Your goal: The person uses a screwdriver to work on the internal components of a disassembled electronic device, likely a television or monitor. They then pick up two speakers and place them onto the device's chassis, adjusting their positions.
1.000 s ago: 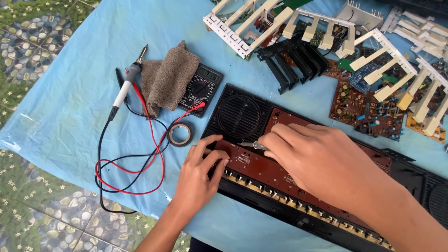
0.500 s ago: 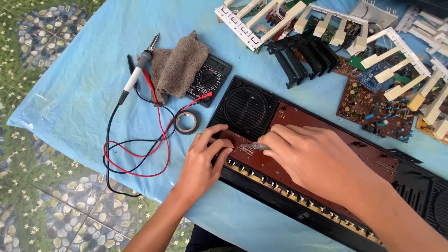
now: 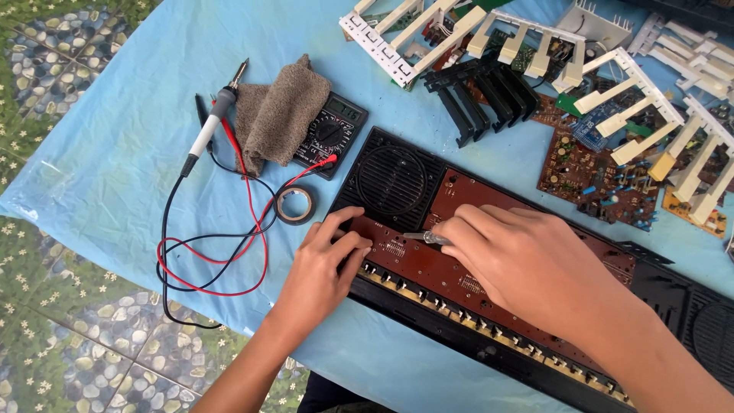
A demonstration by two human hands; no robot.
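Screwdriver (image 3: pixel 425 238) gripped in right hand (image 3: pixel 527 264); left hand (image 3: pixel 325 268) flat, pressing board edge (image 3: pixel 428 294).

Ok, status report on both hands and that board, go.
Left hand flat on the brown circuit board, fingers by the speaker grille. Right hand grips a small metal tool, tip on the board. Tape roll and test leads lie apart, left.

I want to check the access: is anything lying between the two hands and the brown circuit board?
Nothing visible. The left hand rests directly on the brown circuit board, and the right hand holds a small metal tool against it.
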